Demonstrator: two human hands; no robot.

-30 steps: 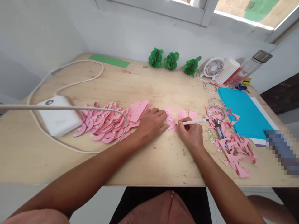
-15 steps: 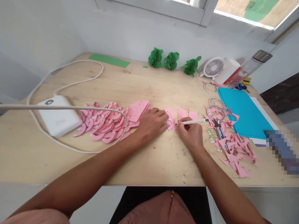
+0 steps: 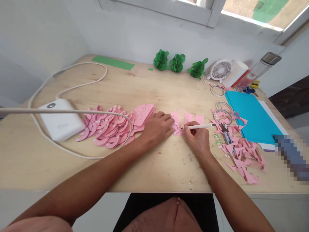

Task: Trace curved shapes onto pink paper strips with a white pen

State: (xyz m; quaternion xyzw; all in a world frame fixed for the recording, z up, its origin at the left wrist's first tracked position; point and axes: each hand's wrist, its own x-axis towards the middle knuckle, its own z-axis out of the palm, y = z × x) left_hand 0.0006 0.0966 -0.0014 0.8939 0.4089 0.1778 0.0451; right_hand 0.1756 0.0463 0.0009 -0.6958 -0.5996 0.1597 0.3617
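Note:
My right hand (image 3: pixel 198 140) grips a white pen (image 3: pixel 202 125), its tip on or just above a pink paper piece (image 3: pixel 178 130) with a curved outline drawn on it. My left hand (image 3: pixel 158 127) lies flat with its fingertips on the left edge of that paper. Two small pink paper pieces (image 3: pixel 199 119) sit just beyond my right hand, partly covered by it. Left of my left hand is a stack of pink sheets (image 3: pixel 142 116) with drawn curves, and beside it a heap of cut curved pink pieces (image 3: pixel 111 127).
A white power bank (image 3: pixel 62 120) with a looping cable (image 3: pixel 87 157) is at the left. Scissors (image 3: pixel 227 133) lie among pink scraps (image 3: pixel 243 154) on the right, near tape rolls (image 3: pixel 223 116) and blue sheets (image 3: pixel 256 116). Green paper shapes (image 3: pixel 177 62) and a fan (image 3: pixel 220 69) stand along the wall.

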